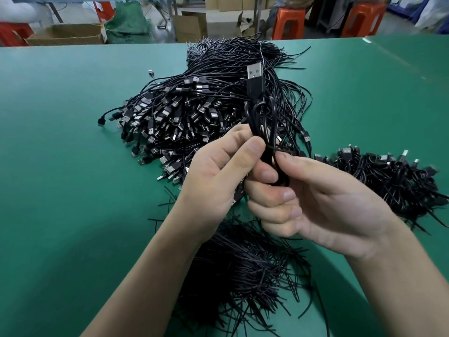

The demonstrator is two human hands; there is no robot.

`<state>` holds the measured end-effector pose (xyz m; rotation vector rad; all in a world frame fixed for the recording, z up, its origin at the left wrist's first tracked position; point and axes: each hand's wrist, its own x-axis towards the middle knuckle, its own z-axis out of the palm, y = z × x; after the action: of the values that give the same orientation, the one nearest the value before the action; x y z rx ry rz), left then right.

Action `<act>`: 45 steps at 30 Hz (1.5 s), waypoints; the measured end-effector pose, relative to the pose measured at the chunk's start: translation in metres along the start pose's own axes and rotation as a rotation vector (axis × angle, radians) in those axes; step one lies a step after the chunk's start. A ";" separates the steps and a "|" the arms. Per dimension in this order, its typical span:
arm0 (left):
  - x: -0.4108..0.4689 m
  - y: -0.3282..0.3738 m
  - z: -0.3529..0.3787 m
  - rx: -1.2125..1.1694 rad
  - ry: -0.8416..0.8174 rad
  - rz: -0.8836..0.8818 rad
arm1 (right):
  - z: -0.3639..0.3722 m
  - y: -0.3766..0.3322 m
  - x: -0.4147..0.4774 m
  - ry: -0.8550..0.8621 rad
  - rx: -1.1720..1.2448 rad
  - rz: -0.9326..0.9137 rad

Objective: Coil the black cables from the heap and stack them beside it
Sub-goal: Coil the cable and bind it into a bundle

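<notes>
A green table (60, 190) fills the view, with a workshop floor beyond its far edge. Nearest, at the bottom centre, lies a pile of loose black strands (243, 268), partly under the two forearms. Above it the hands meet over the middle of the table. The left hand (218, 181) pinches a coiled cable (264, 117) between thumb and forefinger. The right hand (315, 205) has its fingers curled round the lower part of the same coil, its thumb pressed against the middle. The coil stands upright with its loops above the fingers and its USB plug (254, 74) pointing up. Behind the hands sits the heap (194, 113) of uncoiled black cables, plugs spread to the left and bare ends trailing far. On the right, just beside the heap, lies the stack of coiled cables (393, 181). Past the table are cardboard boxes (68, 35), a green sack (128, 25) and orange stools (288, 21).
</notes>
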<state>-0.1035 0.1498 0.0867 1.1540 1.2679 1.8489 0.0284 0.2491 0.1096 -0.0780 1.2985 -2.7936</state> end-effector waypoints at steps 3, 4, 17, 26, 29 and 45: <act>0.000 -0.001 -0.001 -0.032 -0.005 0.017 | -0.001 0.001 0.001 0.075 -0.071 -0.028; 0.000 -0.001 -0.001 -0.045 -0.012 0.023 | -0.002 0.001 0.001 0.089 -0.089 -0.029; -0.002 0.002 0.006 -0.070 0.010 -0.039 | 0.002 0.000 0.001 0.386 -0.520 -0.106; 0.002 0.003 -0.003 0.150 0.026 -0.073 | -0.001 0.002 0.005 0.750 -1.409 -0.706; 0.002 0.007 -0.004 0.145 -0.046 -0.197 | -0.003 -0.001 0.002 0.700 -1.637 -0.806; -0.007 -0.013 0.012 0.713 0.209 0.345 | -0.002 0.020 0.019 0.953 -0.384 -0.583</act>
<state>-0.0899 0.1531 0.0738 1.6571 2.0563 1.8344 0.0096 0.2363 0.0936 1.1664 2.2941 -3.0676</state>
